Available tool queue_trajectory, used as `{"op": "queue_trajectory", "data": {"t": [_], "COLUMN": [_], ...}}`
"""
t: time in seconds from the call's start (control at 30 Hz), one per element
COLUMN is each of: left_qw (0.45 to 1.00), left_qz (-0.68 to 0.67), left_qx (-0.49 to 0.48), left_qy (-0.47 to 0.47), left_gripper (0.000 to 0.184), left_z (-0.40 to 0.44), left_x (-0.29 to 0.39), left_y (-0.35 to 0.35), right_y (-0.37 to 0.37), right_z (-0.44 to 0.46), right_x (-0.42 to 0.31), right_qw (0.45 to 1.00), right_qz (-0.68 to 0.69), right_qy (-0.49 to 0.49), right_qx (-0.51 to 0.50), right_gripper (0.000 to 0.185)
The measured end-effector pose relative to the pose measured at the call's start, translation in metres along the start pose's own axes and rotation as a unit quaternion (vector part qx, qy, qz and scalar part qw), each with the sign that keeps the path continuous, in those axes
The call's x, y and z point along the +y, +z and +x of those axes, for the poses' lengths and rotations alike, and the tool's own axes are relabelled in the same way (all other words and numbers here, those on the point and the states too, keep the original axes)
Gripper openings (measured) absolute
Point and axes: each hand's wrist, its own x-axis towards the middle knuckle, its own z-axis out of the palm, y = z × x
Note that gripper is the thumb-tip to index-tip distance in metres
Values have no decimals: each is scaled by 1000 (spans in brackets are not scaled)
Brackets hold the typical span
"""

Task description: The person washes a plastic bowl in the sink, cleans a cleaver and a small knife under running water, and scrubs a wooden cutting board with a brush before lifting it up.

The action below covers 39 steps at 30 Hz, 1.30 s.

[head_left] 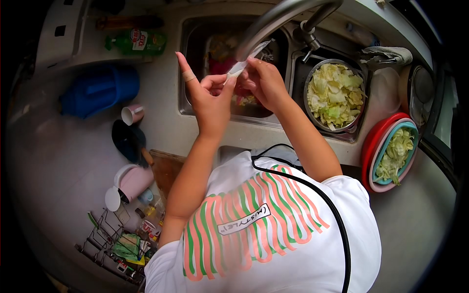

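Note:
Over the left sink basin (188, 105), under the curved faucet (273, 19), both my hands grip a long, thin, whitish strip (240, 67); its exact kind cannot be made out. My left hand (209, 90) pinches its lower end between thumb and fingers, with one bandaged finger stretched out to the side. Higher up the strip, my right hand (266, 80) closes its fingertips on it. Below my hands, partly hidden by them, the basin contains a reddish item (222, 66) and pale scraps.
Chopped cabbage (334, 93) fills a round metal bowl in the right basin. Stacked red, pink and blue basins (366, 158) with more leaves stand farther right. On the left are a green bottle (141, 42), a blue jug (102, 90), a pink cup (132, 115) and a pink kettle (134, 183).

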Motion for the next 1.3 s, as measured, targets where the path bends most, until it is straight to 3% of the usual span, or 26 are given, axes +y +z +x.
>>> {"op": "queue_trajectory", "data": {"t": [0.37,0.47,0.67,0.77,0.8,0.9,1.03,1.07,1.17,1.3], "left_qw": [1000,1000,997,996,996,995,991,991,991,988], "left_qz": [2,-5,-56,-57,-59,-71,-108,-111,-117,-144], "left_qx": [-10,-9,-33,-36,-34,-28,-19,-16,-4,-7], "left_qy": [12,0,-51,-59,-59,-63,-72,-69,-59,-61], "left_gripper": [111,112,114,113,113,113,113,113,113,113], "left_z": [-2,0,2,1,1,1,2,2,6,10], "left_x": [-1,5,-6,-16,-19,-22,-18,-18,-18,-16], "left_y": [2,2,-3,-3,-3,-4,-4,-4,-5,-3], "right_y": [4,-11,-6,-30,-23,-34,-83,-87,-96,-105], "right_z": [3,8,-1,3,1,-9,-11,-13,-17,-16], "right_x": [-2,2,5,12,13,15,16,12,1,-25], "right_qw": [998,999,994,991,986,979,975,977,947,947], "right_qz": [-16,-41,-73,1,0,-98,-185,-149,-171,-119], "right_qy": [-29,-10,-48,-115,-107,-11,-10,16,-49,-101], "right_qx": [45,-3,60,68,130,180,123,153,267,282], "right_gripper": [23,16,11,10,13,14,28,36,37,39]}}
